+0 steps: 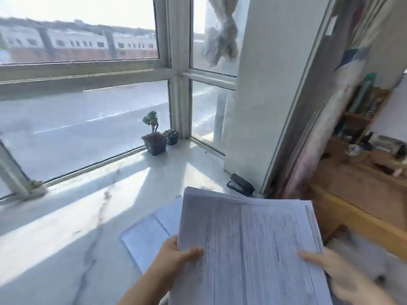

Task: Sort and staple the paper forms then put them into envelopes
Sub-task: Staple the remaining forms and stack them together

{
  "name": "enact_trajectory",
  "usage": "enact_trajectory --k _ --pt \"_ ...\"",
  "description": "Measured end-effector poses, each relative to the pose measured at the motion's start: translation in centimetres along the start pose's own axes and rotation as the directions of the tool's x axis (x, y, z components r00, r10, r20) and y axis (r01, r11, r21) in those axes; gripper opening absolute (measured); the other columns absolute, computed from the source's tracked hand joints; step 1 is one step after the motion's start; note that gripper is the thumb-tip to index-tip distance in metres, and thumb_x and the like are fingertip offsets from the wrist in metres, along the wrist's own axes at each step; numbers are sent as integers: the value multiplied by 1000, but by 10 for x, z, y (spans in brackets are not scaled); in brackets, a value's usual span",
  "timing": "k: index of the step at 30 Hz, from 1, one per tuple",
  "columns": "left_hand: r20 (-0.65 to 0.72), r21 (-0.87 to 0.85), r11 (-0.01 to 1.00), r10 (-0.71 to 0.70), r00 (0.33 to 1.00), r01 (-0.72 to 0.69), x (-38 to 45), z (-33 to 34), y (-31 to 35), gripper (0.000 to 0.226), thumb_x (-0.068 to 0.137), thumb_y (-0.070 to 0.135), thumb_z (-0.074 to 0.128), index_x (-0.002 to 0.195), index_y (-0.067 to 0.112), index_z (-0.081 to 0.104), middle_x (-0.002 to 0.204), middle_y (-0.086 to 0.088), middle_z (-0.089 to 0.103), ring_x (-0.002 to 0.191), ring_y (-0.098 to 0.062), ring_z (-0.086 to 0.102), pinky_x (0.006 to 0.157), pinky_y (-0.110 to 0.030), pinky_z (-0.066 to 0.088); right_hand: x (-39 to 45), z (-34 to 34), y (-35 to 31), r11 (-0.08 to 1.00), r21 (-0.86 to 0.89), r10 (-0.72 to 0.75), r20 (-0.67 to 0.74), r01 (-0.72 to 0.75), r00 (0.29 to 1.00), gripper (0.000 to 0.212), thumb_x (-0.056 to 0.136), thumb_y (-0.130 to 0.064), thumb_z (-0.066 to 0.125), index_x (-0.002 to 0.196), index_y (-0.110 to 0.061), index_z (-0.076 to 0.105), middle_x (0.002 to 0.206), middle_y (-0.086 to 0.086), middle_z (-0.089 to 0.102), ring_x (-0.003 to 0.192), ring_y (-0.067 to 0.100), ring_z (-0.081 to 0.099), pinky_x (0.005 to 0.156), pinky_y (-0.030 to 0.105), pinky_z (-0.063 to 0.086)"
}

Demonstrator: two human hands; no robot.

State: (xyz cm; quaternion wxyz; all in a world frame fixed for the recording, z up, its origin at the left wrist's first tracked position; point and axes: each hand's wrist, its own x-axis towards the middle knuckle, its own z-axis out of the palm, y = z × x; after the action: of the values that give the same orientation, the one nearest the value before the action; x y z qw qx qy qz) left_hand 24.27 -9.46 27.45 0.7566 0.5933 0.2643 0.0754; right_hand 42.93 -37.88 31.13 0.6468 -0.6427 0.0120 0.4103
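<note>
Forms: thick stack of paper forms [248, 249] held up over the near edge of the marble sill [66, 216], tilted toward the camera; printed table lines on the top sheet, text blurred; sheet edges fanned slightly along the right side.
Left hand: left hand [174, 256] gripping the stack's left edge low down; thumb lying across the top sheet, fingers hidden underneath.
Right hand: right hand [337, 274] holding the right edge; thumb stretched flat on the top sheet, the rest of the fingers behind the paper, so curl not visible.
Envelopes: pale envelopes [152, 230] flat on the sill, partly covered by the stack and the left hand; count unclear.
Stapler: dark stapler [240, 185] on the sill beyond the stack's far edge, close to the white wall corner; untouched.
Plants: potted plant [154, 137] in a dark square pot, smaller pot [172, 136] just beside it, both in the window corner, well apart from the forms.
Right side: wooden desk [363, 183] with clutter, blurred.
</note>
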Motion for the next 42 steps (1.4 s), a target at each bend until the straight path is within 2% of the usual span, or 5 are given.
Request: enact_trajectory --k 5,15,23,32,42 --pt "-406 -63 998 -45 913 22 -30 -60 -52 69 35 32 86 94 -1 72 86 -19 74 73 -27 70 62 -34 56 85 71 16 977 -174 175 308 -125 935 60 53 4 88 108 6 64 104 31 68 86 45 69 58 44 60" --pt "-894 -58 986 18 448 -155 -131 -197 -94 30 52 15 81 77 2 69 68 -3 73 67 -22 65 55 -29 51 135 295 115 907 -382 33 485 177 874 18 72 3 71 85 -10 71 91 14 71 85 29 65 76 47 52" --pt "-825 49 956 201 528 -288 -164 -314 -138 16 66 2 78 72 16 77 77 0 72 67 -11 64 60 -27 53 176 385 185 863 -338 -92 626 375 774 34 76 -15 69 103 -35 68 103 1 72 101 25 63 93 49 49" --pt "-832 19 926 224 508 -376 -167 -366 -222 33 68 0 71 96 16 74 101 -3 74 94 -12 68 78 -19 55 194 406 246 855 -300 -126 670 422 732 37 69 -14 67 105 -14 69 95 -8 76 89 2 69 66 7 49" --pt "-915 80 894 242 323 -442 -144 -357 -219 51 75 -25 41 98 15 62 85 11 70 87 -10 60 78 -25 48 198 422 249 847 -233 -206 684 477 700 46 69 -16 65 116 -17 65 108 -1 73 103 12 68 81 24 51"
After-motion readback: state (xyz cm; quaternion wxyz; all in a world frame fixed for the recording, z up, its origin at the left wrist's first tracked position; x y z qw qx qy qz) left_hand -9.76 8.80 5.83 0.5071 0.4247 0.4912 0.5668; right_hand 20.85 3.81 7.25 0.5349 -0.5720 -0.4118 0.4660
